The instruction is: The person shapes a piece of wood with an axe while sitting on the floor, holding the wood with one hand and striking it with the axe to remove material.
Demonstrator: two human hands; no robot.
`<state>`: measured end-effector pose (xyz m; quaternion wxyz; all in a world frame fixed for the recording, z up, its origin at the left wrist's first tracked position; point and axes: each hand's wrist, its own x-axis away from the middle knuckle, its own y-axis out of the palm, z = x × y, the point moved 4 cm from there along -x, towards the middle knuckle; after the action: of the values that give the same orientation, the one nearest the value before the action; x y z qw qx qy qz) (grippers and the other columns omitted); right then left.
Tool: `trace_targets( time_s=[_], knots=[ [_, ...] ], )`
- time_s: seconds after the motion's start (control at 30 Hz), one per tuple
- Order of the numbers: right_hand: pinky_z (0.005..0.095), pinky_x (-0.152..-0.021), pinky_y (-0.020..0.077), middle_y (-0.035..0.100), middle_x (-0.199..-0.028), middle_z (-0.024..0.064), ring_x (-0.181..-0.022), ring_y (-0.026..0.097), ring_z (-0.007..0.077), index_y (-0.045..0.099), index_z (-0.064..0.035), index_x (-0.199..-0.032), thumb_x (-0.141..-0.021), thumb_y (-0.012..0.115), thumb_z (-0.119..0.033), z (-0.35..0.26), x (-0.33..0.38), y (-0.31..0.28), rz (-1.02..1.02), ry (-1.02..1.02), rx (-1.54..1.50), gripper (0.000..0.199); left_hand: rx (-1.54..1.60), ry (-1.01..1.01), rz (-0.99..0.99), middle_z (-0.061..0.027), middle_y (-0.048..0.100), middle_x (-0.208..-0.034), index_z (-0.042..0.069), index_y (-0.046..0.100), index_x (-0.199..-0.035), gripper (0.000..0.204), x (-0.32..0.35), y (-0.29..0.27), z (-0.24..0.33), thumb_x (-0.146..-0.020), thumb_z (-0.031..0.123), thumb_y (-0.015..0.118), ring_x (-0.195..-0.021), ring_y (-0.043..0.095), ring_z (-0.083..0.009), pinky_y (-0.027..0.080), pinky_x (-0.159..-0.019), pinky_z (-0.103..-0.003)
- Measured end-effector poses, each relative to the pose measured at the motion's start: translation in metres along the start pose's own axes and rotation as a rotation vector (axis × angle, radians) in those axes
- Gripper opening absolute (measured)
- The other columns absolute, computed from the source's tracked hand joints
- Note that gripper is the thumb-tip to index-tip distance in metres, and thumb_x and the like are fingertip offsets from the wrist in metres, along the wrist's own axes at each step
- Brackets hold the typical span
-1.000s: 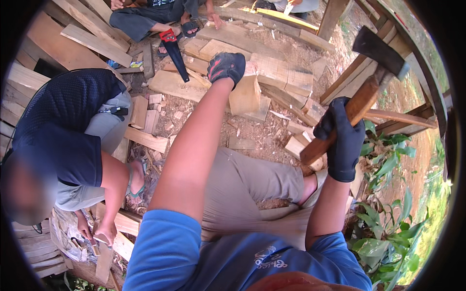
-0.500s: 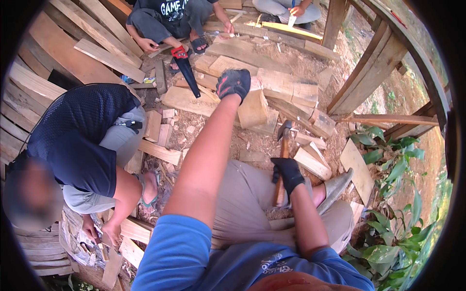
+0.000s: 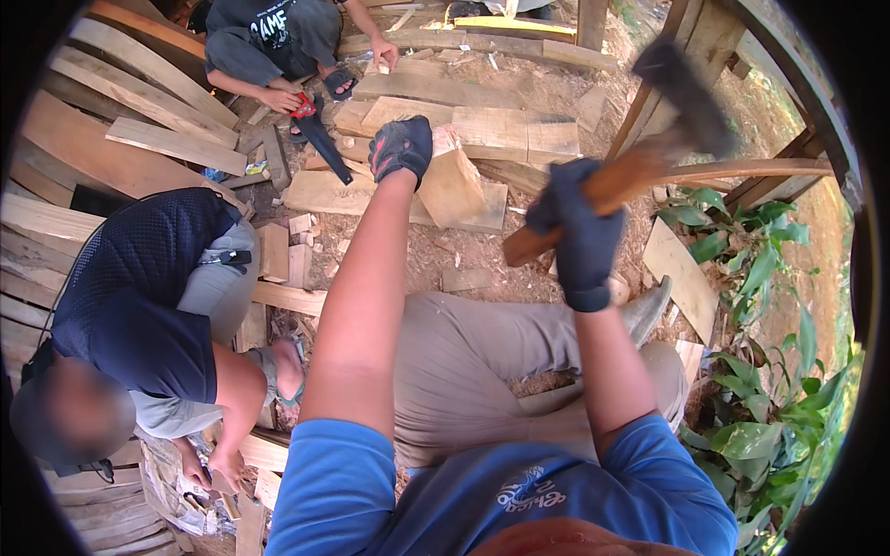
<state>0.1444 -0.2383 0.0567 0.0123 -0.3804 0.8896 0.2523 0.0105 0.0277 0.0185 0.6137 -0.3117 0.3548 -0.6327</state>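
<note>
My left hand (image 3: 401, 151), in a dark glove with red marks, is closed on the upper left edge of a pale wooden block (image 3: 452, 188), which stands tilted on a flat board (image 3: 315, 192). My right hand (image 3: 582, 227), in a black glove, is wrapped round the handle of a wooden-handled tool with a dark metal head (image 3: 640, 165). It is raised to the right of the block, apart from it. Motion smears the tool's head, so I cannot tell its exact kind.
A person (image 3: 153, 278) bends over wood pieces at left. Another (image 3: 278, 42) squats at the far side, a hand at a red-handled saw (image 3: 324, 139). Planks (image 3: 148, 79) lean at upper left. Timber posts (image 3: 677, 65) and leafy plants (image 3: 742, 426) border the right.
My right hand has lifted the tool from low beside my leg up and forward. My left hand stays on the block. The far person's hand has reached the saw's handle. The view has shifted.
</note>
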Motion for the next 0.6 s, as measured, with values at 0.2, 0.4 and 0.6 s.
trace_targets(
  time_s=[0.2,0.4,0.6],
  knots=[
    [0.0352,-0.047,0.0488,0.061,-0.064,0.0057,-0.049,0.058,0.0166,0.064,-0.0026,-0.085,-0.094,0.081,-0.021,0.145,0.036,-0.019,-0.277,0.847,0.373,0.026,-0.065,0.093,0.011,-0.0235,0.074,-0.129,0.003,0.081,-0.116,0.053,-0.015,0.015,-0.01,-0.092,0.042,0.053,-0.122,0.07,-0.0438,0.053,-0.106,-0.05],
    [0.0334,-0.05,0.0504,0.063,-0.068,0.0051,-0.054,0.06,0.0147,0.067,-0.0014,-0.096,-0.092,0.082,-0.02,0.082,0.028,-0.016,-0.293,0.644,0.579,0.025,-0.048,0.093,-0.008,-0.0232,0.074,-0.129,0.004,0.081,-0.117,0.053,-0.022,0.013,-0.013,-0.093,0.042,0.052,-0.122,0.07,-0.0429,0.054,-0.105,-0.05],
    [0.054,-0.083,0.056,0.074,-0.094,0.0276,-0.094,0.071,0.0489,0.07,0.0005,-0.113,-0.097,0.071,-0.056,0.095,0.09,-0.099,-0.223,0.472,1.221,0.059,-0.005,0.02,-0.018,-0.0225,0.073,-0.132,0.004,0.08,-0.119,0.054,-0.011,0.009,-0.005,-0.093,0.043,0.052,-0.124,0.07,-0.0426,0.053,-0.107,-0.049]
  ],
)
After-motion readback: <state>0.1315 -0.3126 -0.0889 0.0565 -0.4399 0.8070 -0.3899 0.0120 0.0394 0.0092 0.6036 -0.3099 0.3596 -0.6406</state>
